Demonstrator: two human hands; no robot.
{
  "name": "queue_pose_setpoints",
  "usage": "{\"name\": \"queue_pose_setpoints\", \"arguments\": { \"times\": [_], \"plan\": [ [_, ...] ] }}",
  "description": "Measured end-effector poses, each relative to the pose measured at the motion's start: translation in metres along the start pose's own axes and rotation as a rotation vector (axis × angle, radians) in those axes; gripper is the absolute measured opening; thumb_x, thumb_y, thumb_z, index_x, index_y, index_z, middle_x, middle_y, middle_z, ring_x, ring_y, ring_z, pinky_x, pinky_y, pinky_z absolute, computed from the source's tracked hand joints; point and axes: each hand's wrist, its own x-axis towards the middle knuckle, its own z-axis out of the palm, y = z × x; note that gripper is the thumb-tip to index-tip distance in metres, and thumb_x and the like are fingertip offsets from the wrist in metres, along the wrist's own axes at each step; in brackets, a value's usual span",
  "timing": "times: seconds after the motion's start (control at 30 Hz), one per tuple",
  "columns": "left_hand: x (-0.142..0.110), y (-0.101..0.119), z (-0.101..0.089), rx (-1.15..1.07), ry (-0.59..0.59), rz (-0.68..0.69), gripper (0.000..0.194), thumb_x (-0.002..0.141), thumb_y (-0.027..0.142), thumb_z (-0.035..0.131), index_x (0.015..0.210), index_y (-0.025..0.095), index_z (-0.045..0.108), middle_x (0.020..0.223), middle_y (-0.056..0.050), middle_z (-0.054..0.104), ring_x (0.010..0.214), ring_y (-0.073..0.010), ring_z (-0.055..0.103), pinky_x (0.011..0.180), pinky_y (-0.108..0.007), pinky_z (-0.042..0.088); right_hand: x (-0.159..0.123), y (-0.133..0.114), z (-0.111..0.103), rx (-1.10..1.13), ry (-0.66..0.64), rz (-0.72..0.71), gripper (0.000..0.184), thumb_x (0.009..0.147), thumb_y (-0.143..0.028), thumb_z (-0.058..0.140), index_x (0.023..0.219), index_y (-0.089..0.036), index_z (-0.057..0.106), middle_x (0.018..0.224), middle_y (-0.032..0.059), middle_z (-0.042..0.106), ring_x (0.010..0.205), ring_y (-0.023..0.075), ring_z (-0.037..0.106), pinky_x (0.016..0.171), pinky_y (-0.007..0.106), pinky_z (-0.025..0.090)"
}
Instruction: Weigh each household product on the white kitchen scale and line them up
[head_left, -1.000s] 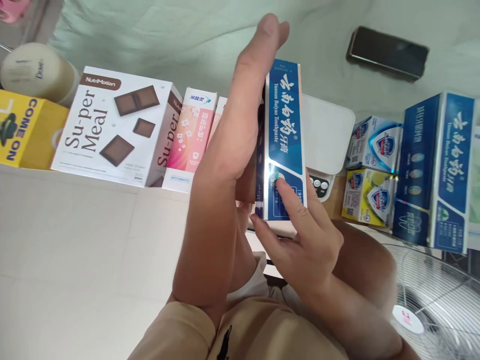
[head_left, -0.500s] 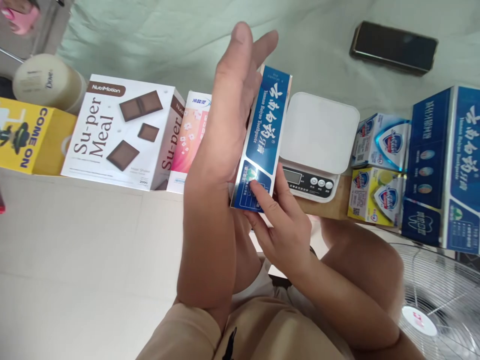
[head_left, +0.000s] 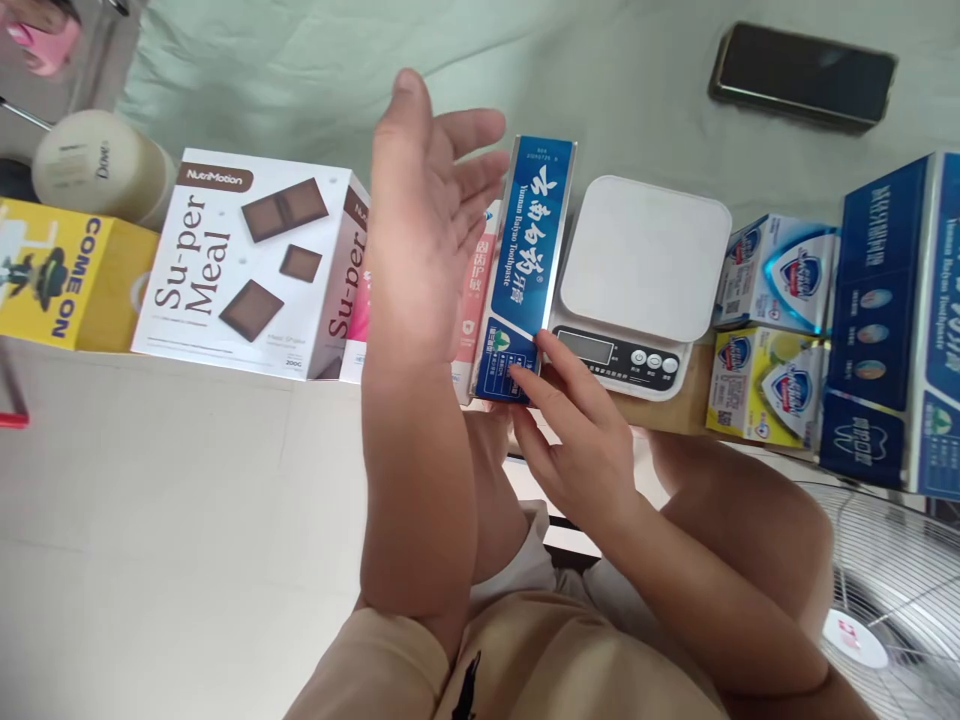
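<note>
Blue toothpaste box (head_left: pixel 529 240) lies printed face up btwn the pink box (head_left: pixel 470 320) and the white scale (head_left: pixel 645 255), near the table (head_left: pixel 694 395) edge. R hand (head_left: pixel 585 450) at its near end: one fingertip on the face, one at the scale-side edge, thumb by the bottom corner; fingers slightly apart. Clamped or merely resting? Can't tell. L hand (head_left: pixel 412 220) palm up w/ fingers apart, over the pink box; no grip on anything visible.

Handling notes (my judgmt): light contact best, thin card prob. dents at the corner. Spread load btwn face & edge rather than poking one pt. Any nudge shd be slow & straight along the box's length, as a push on one corner wd likely swing the far end. Keep knuckles off the scale's buttons, esp. w/ fingers this close to its display (head_left: pixel 585 347). L hand cd steady the far end if box yaws.

Obs. limits: box underside hidden, so full support unconfirmed. Pink box mostly behind L hand & wrist. Large blue box (head_left: pixel 874 320) cut off at R edge, yellow box (head_left: pixel 45 275) at L edge. Display digits, if any, illegible; small print ditto.
</note>
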Motion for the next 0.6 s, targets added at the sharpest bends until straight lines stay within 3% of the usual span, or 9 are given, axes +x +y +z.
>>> {"name": "queue_pose_setpoints", "arguments": {
  "times": [0.13, 0.3, 0.47, 0.6],
  "plan": [
    [0.005, -0.006, -0.010, 0.017, 0.002, 0.038, 0.056, 0.107, 0.052, 0.024, 0.101, 0.015, 0.064, 0.103, -0.007, 0.065, 0.120, -0.0235, 0.068, 0.123, -0.045, 0.039, -0.001, 0.005, -0.002, 0.010, -0.058, -0.019, 0.038, 0.090, -0.010, 0.067, 0.127, -0.016, 0.071, 0.149, 0.0224, 0.062, 0.140, 0.0305, 0.064, 0.110, 0.042, 0.063],
    [0.007, -0.011, -0.004, 0.009, -0.041, 0.001, 0.053, 0.107, 0.050, 0.025, 0.095, 0.013, 0.061, 0.094, -0.008, 0.062, 0.107, -0.0219, 0.071, 0.117, -0.043, 0.044, -0.001, 0.006, 0.001, 0.008, -0.123, -0.043, 0.040, 0.092, -0.011, 0.066, 0.131, -0.020, 0.069, 0.148, 0.0122, 0.066, 0.150, 0.0288, 0.055, 0.120, 0.045, 0.056],
    [0.007, -0.010, 0.001, 0.016, -0.001, -0.046, 0.055, 0.107, 0.052, 0.024, 0.091, 0.012, 0.059, 0.090, -0.008, 0.061, 0.095, -0.0214, 0.072, 0.101, -0.039, 0.050, 0.000, 0.005, 0.003, -0.037, -0.089, -0.065, 0.038, 0.089, -0.014, 0.072, 0.127, -0.019, 0.069, 0.141, 0.0116, 0.071, 0.141, 0.0288, 0.062, 0.118, 0.043, 0.058],
    [0.006, -0.008, 0.004, 0.019, 0.015, -0.052, 0.058, 0.108, 0.052, 0.020, 0.089, 0.012, 0.058, 0.084, -0.006, 0.059, 0.092, -0.0196, 0.071, 0.087, -0.031, 0.048, -0.002, -0.001, 0.011, -0.124, -0.020, -0.072, 0.037, 0.084, -0.021, 0.078, 0.120, -0.020, 0.068, 0.130, 0.0118, 0.074, 0.125, 0.0271, 0.064, 0.111, 0.043, 0.059]
  ]
}}
